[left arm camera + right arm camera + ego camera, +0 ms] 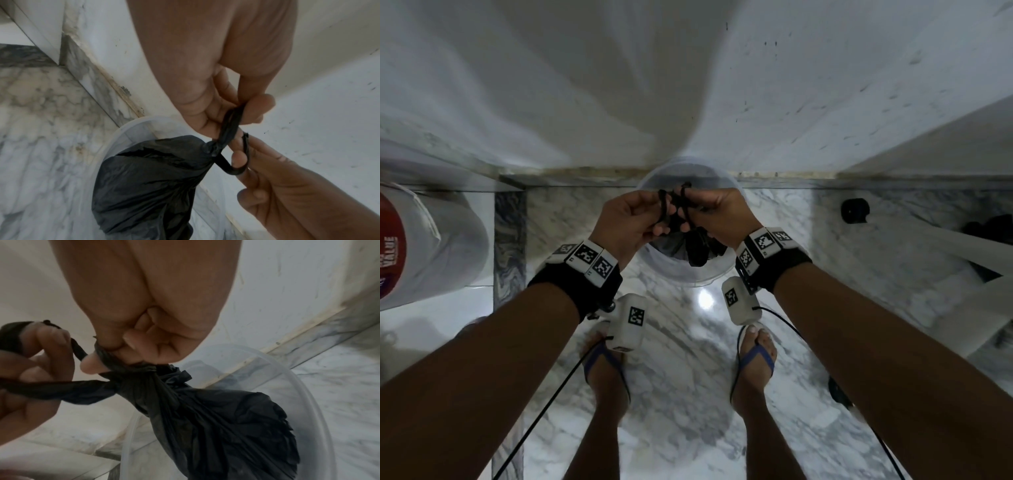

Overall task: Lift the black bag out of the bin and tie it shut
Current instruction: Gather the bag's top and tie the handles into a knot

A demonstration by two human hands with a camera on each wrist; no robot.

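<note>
The black bag hangs above the translucent bin, its neck drawn tight into a knot. My left hand pinches one twisted black tail rising from the knot. My right hand pinches the bag's neck, and the other tail loops round one of its fingers. In the right wrist view the bag dangles over the bin's rim, and the left hand holds a flat black strip. The bag's lower end is hidden inside the bin.
The bin stands on a marble floor against a white wall. A red and white container sits at the left, a small black object at the right. My feet in blue flip-flops stand just behind the bin, with cables trailing.
</note>
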